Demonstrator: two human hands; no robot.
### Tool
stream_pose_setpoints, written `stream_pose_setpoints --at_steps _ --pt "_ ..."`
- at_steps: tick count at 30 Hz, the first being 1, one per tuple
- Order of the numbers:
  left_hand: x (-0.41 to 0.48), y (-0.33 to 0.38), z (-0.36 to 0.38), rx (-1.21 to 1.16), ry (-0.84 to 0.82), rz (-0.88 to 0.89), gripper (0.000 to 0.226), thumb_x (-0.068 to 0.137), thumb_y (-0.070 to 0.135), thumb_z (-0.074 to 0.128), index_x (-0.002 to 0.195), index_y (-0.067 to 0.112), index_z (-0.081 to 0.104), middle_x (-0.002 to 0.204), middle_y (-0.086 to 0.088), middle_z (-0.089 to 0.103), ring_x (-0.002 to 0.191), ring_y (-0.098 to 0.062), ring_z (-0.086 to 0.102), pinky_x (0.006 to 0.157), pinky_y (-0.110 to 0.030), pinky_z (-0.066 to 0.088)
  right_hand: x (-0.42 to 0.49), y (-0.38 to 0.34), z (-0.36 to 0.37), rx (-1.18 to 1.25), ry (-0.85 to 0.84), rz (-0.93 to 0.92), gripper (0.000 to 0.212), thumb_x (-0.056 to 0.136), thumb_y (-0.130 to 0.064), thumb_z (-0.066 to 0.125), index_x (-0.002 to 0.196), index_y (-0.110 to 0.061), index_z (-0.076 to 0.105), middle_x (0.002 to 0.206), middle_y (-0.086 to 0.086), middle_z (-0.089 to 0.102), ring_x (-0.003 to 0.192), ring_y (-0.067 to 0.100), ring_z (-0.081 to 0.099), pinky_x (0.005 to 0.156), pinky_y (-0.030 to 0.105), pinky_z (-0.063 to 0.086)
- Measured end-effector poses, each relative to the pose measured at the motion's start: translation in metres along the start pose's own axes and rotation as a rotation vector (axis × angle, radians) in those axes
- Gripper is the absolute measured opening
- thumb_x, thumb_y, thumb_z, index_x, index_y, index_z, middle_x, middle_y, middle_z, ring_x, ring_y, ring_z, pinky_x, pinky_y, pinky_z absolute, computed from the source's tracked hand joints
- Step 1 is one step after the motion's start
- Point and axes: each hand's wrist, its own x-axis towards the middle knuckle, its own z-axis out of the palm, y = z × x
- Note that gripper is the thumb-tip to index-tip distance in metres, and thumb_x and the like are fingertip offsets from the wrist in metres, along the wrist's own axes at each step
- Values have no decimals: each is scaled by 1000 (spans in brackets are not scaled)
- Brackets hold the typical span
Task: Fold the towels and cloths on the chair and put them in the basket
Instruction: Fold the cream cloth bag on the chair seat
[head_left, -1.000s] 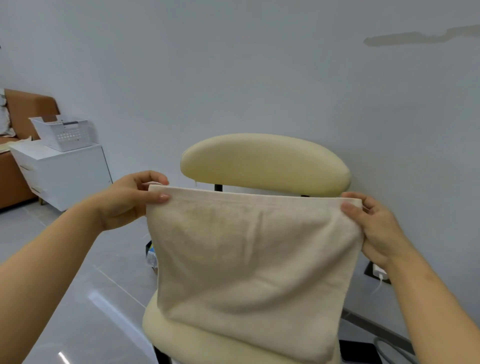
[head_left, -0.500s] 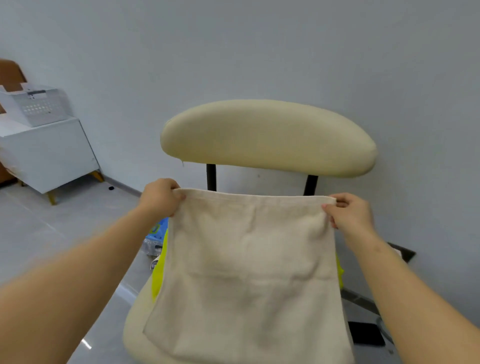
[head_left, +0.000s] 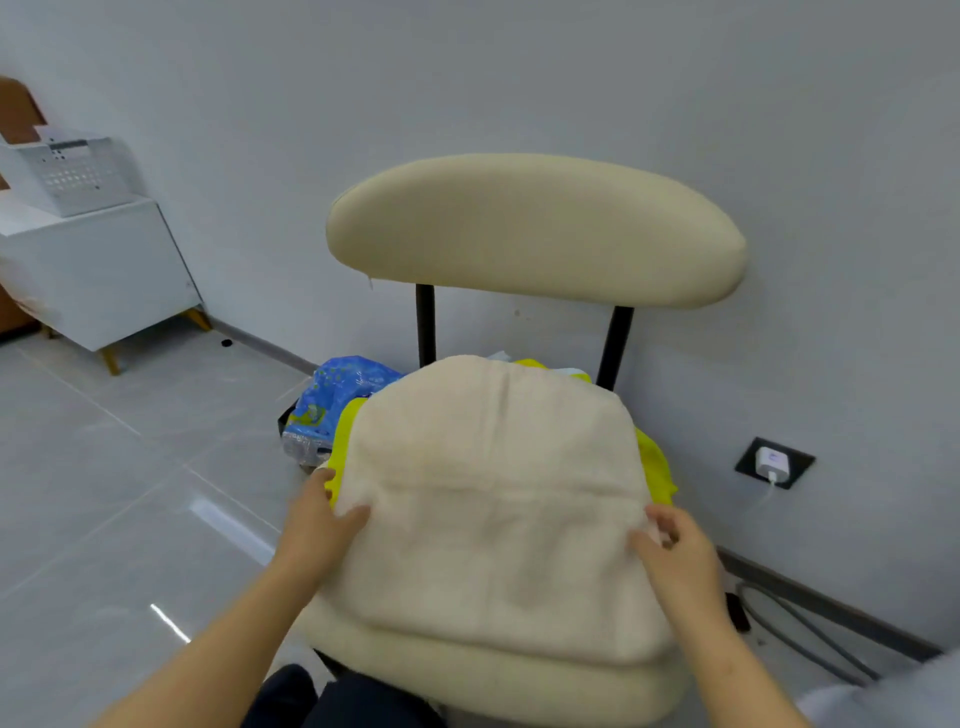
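Showing one cream chair (head_left: 535, 228) whose seat bears one beige towel (head_left: 493, 493) spread over one yellow cloth (head_left: 657, 462), the towel lying between two hands, left hand (head_left: 314, 525) and right hand (head_left: 680, 556) each pinching its nearer side edge.

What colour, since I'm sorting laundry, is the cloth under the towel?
The cloth under the towel is bright yellow; head view.

Cream chair (head_left: 535, 228) with beige towel (head_left: 493, 493) atop yellow cloth (head_left: 655, 462) on its seat.
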Motion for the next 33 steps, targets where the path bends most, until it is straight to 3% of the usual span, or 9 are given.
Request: stream_pose_setpoints --at_steps 4,11,16,18,20,23,26,29,33 --pt "-27 -23 1 -54 -42 -99 46 85 19 67 122 11 42 113 -11 54 94 -29 52 76 -37 41 -33 29 1 -28 -16 124 38 80 -9 70 115 -10 56 109 12 63 101 30 58 78 31 39" --pt "-43 -36 -12 -157 -133 -168 25 86 33 65 97 15 50 105 -10 58 92 -26 55 81 -41 46 -50 41 -8 -254 7 205 23 76 -32 72 85 -20 55 98 12 61 97 34 55 85 39 43" --pt "-45 -41 -20 -308 -259 -250 36 86 20 67 113 24 44 108 -9 54 89 -25 56 70 -38 55 -51 43 -13 -167 -24 230 28 76 -15 74 93 -6 53 98 11 53 91 30 53 79 33 38" --pt "-43 -44 -23 -280 -180 -259 41 83 20 71 113 18 44 110 -11 52 90 -26 54 65 -35 52 -49 42 -14 -160 -50 246 31 78 -13 73 96 -8 49 96 9 50 95 29 52 78 31 36" --pt "-42 -48 -25 -155 -87 -248 43 77 26 76 103 9 46 104 -13 51 87 -26 51 71 -38 47 -49 42 -14 -146 -79 262 24 79 -13 73 88 -6 51 88 9 53 87 27 52 75 31 37" --pt "-47 -56 -26 15 -234 -259 39 77 32 76 94 6 52 101 -11 54 90 -26 50 76 -38 43 -48 48 -15 -103 -85 292 24 80 -13 70 67 -5 52 69 12 53 66 26 47 64 32 35" --pt "-47 -64 -25 -28 -285 -322 32 84 28 69 101 5 56 108 -10 55 101 -27 51 81 -35 43 -49 48 -13 -77 -83 303 24 83 -14 67 68 -3 51 70 14 53 66 26 47 64 34 36" --pt "-40 -70 -32 -139 -255 -392 33 78 19 76 95 1 55 100 -14 55 80 -22 54 63 -27 50 -48 46 -14 -29 -67 311 23 85 -13 63 69 -5 49 70 14 53 63 26 48 61 35 42" --pt "-40 -66 -41 -419 -335 -471 23 80 2 70 92 4 51 78 -9 42 58 -13 31 35 -15 34 -49 39 -19 175 -64 375 26 89 -8 58 70 -8 42 68 14 50 55 24 47 45 26 38"
